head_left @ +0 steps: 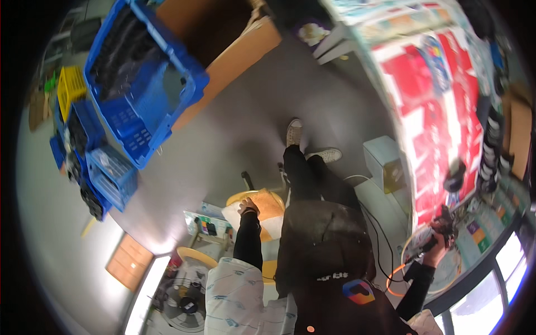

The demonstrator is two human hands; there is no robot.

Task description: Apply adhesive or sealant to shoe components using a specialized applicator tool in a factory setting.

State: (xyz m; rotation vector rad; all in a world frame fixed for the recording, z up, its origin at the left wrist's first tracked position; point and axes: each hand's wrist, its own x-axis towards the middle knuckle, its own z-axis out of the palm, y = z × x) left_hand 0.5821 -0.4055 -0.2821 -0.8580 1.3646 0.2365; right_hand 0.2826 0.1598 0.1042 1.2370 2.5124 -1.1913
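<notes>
At the lower middle, my left hand is curled over the edge of a light wooden chair. A brown pad and a white cloth lie on this chair. Out to the right, my right hand is closed around a black hand tool beside the workbench. An orange hose runs near it. The tool's exact kind is too blurred to tell.
The workbench at right carries red and white sheets. Under it stands a pale box, with a black cable nearby. At upper left are a blue crate and a cardboard box. A fan stands at lower left.
</notes>
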